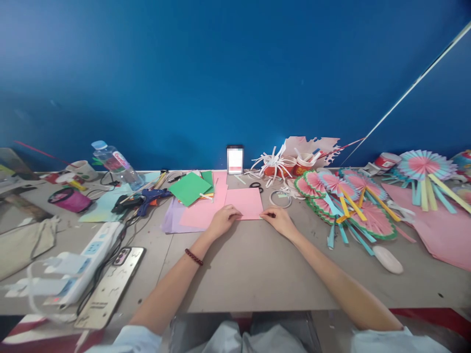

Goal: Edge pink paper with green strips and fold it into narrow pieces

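A small pink sheet of paper point(244, 202) lies on the grey table in front of me, with a narrow strip along its near edge. My left hand point(225, 218) pinches that sheet at its near left corner. At the near right corner, the fingers of my right hand point(278, 219) are closed on the same paper. Larger pink paper point(200, 215) and purple paper point(171, 220) spread to the left, under a green square sheet point(189, 188). Just beyond the small sheet are black scissors point(256, 187) and a roll of clear tape point(280, 198).
Folded paper fans point(353, 196) with coloured ribbons crowd the right side, near a white computer mouse point(388, 260). On the left are a blue glue gun point(150, 198), a water bottle point(117, 164), a power strip point(90, 262) and a phone point(112, 287). A lit screen point(235, 160) stands against the blue wall.
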Demonstrator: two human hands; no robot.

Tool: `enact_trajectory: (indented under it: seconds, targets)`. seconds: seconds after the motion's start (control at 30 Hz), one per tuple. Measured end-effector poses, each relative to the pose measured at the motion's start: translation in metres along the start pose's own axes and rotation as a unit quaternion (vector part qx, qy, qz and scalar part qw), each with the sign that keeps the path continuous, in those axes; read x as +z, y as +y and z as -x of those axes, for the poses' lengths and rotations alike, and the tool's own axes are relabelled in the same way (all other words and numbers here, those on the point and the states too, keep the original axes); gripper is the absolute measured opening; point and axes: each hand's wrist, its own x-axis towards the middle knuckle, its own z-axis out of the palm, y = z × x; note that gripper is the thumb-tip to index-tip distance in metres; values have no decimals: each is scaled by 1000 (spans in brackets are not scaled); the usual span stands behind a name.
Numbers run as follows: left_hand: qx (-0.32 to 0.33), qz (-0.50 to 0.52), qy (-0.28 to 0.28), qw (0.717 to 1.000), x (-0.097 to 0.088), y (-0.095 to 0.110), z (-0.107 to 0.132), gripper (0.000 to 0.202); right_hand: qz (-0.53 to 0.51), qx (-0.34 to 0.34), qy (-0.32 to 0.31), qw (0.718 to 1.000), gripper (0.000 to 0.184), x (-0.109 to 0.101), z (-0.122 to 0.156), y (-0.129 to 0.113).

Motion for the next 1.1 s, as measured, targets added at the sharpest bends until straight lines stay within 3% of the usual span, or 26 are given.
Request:
enact_trajectory:
  seconds: [0.57,0.83,1.03,1.1]
  targets:
    - [-6,13,-1,1000,1,-2,1,17,2,-22,22,1000,16,7,5,7]
    - [6,8,3,1000,1,-1,1,17,25,-71,28,997,12,14,8,10]
    - [16,1,7,1000,0,1,2,17,108,-109,51,987,16,18,15,4]
    - [17,-1,11,1000,0,2,2,17,158,-137,33,977,20,17,19,-3]
